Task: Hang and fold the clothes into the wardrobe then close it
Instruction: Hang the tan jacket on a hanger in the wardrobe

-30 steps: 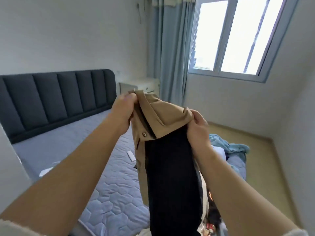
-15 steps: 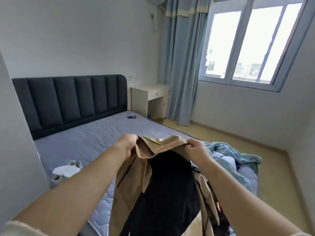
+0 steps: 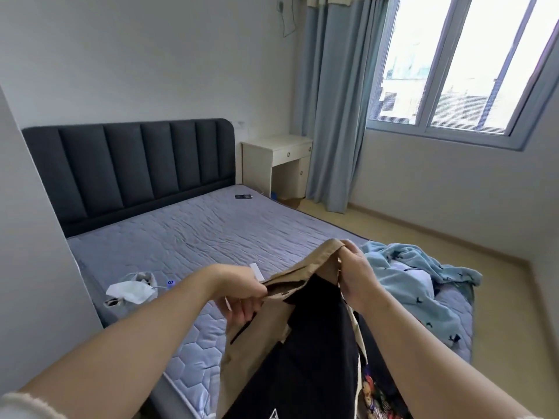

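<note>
Tan garment (image 3: 304,273) held up over the foot end of the mattress (image 3: 211,231), its top band stretched between both hands. Left hand (image 3: 242,293) pinches one end of the band, fingers curled round the cloth. Right hand (image 3: 355,279) grips the other end, slightly higher. A black garment (image 3: 314,343) hangs in the tan one's opening and drapes down toward the camera. Patterned fabric (image 3: 371,385) shows just below the right forearm.

Light blue blanket (image 3: 423,279) lies crumpled on the mattress corner beside the right hand. White bag (image 3: 133,290) lies slumped at the mattress's left edge, mouth loose; contents cannot be told. Dark phone (image 3: 243,196) lies flat near the headboard (image 3: 136,164). Pale desk (image 3: 276,164) stands beside the bed, its drawer (image 3: 292,152) shut. Blue curtain (image 3: 332,116) hangs next to the window (image 3: 469,65).
</note>
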Motion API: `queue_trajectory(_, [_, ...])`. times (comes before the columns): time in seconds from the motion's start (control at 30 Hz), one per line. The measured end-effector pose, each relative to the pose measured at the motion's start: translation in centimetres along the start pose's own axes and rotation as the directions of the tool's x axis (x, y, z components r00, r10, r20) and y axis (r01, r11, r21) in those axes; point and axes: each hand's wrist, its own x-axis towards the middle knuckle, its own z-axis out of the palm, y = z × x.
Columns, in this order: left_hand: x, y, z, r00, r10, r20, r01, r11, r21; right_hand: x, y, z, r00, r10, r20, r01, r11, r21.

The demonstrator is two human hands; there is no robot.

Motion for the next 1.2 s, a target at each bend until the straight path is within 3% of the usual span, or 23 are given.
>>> queue_trajectory(0.07, [0.9,0.4,-0.5,0.958,0.051,-0.282,-0.085,0.990,-0.109,0.1,-0.5,0.2,1.000,0.013,0.027,-0.017,0.986,0.166])
queue_trajectory(0.13, [1.8,1.1,-0.9,0.831,0.149,-0.536,-0.234,0.968,-0.093,0.0,-1.0,0.2,0.996,0.004,0.089,-0.026,0.969,0.248])
queue_trajectory(0.17, [2.1,1.6,-1.0,0.805,0.240,-0.543,-0.321,0.945,-0.058,0.0,-1.2,0.1,0.992,0.000,0.126,-0.034,0.963,0.269])
queue_trajectory(0.23, [2.3,2.8,-0.8,0.840,0.442,-0.314,-0.494,0.863,-0.105,-0.2,-1.7,0.0,0.989,0.012,0.144,-0.052,0.958,0.281])
queue_trajectory(0.3, [2.0,3.9,0.0,0.853,0.522,0.004,-0.513,0.839,-0.184,-0.2,-2.3,-0.2,0.995,0.015,0.101,-0.043,0.959,0.280])
queue_trajectory(0.37, [2.1,4.4,1.0,0.819,0.565,0.099,-0.535,0.815,-0.221,-0.3,-2.9,-0.4,0.998,-0.042,0.041,0.030,0.967,0.252])
queue_trajectory(0.47, [2.7,4.8,2.2,0.775,0.602,-0.193,-0.631,0.755,-0.177,-1.0,-3.5,-1.1,0.988,-0.153,-0.021,0.152,0.988,-0.033])
queue_trajectory(0.53, [2.9,4.9,2.4,0.736,0.568,-0.368,-0.628,0.776,-0.059,-1.3,-3.5,-1.7,0.986,-0.142,-0.092,0.116,0.963,-0.242])
queue_trajectory(0.63, [2.7,5.3,2.8,0.674,0.539,-0.506,-0.608,0.793,0.035,-1.5,-3.2,-2.2,0.972,0.056,-0.228,-0.126,0.943,-0.308])
queue_trajectory(0.7, [2.1,6.2,3.3,0.613,0.530,-0.587,-0.626,0.779,0.050,-1.8,-2.8,-1.8,0.948,0.237,-0.210,-0.293,0.909,-0.296])
queue_trajectory(0.77, [1.5,7.0,3.8,0.574,0.557,-0.600,-0.653,0.754,0.075,-1.9,-2.6,-1.1,0.927,0.335,-0.170,-0.369,0.894,-0.254])
queue_trajectory(0.87, [0.5,7.0,3.9,0.628,0.644,-0.436,-0.686,0.723,0.080,-1.6,-2.1,-0.6,0.931,0.317,-0.179,-0.341,0.931,-0.128])
queue_trajectory(0.97, [-0.3,5.9,2.6,0.753,0.631,-0.186,-0.657,0.736,-0.160,-1.2,-1.7,-0.6,0.934,0.236,-0.268,-0.235,0.971,0.033])
queue_trajectory(1.03, [-0.4,5.4,1.7,0.804,0.561,-0.195,-0.594,0.751,-0.288,-1.4,-1.4,-0.6,0.949,0.194,-0.249,-0.189,0.981,0.042])
queue_trajectory(1.13, [0.3,5.0,1.2,0.782,0.493,-0.381,-0.572,0.811,-0.124,-1.9,-1.7,-0.4,0.968,0.126,-0.216,-0.120,0.992,0.039])
queue_trajectory(1.2, [0.7,5.2,1.5,0.778,0.531,-0.336,-0.576,0.816,-0.042,-2.1,-2.3,0.0,0.984,0.052,-0.171,-0.048,0.999,0.024])
